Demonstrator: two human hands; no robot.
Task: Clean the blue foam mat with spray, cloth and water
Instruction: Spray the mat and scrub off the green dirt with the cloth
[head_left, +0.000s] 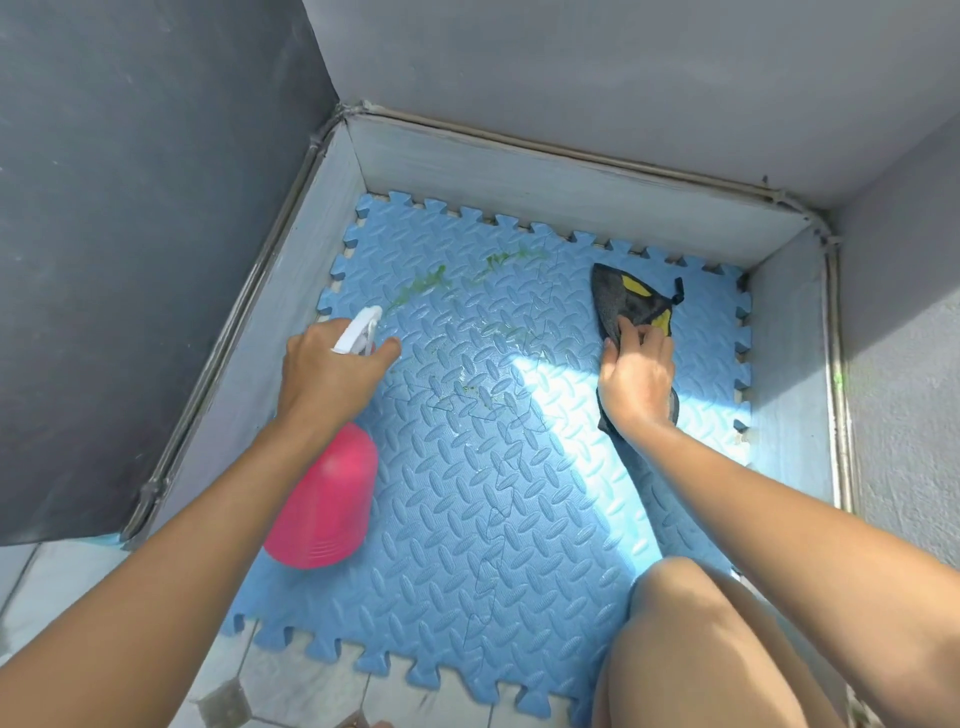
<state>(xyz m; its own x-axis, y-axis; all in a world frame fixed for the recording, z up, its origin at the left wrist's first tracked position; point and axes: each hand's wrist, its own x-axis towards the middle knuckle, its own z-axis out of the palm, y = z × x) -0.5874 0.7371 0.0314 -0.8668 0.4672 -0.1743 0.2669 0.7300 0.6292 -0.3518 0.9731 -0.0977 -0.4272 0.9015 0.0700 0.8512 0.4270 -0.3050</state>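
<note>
Head view: both hands work over the blue foam mat (493, 493), which lies on the floor in a grey-walled corner

The left hand (332, 369) has its fingers wrapped round the neck of a pink spray bottle (332, 499), held above the mat's left side with its white nozzle towards green smears (423, 286) at the far edge. On the mat's right side, the right hand (636, 374) clamps curled fingers on a grey and yellow cloth (631, 299)

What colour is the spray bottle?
The spray bottle is pink with a white nozzle, seen in the head view, held in the left hand.
</note>
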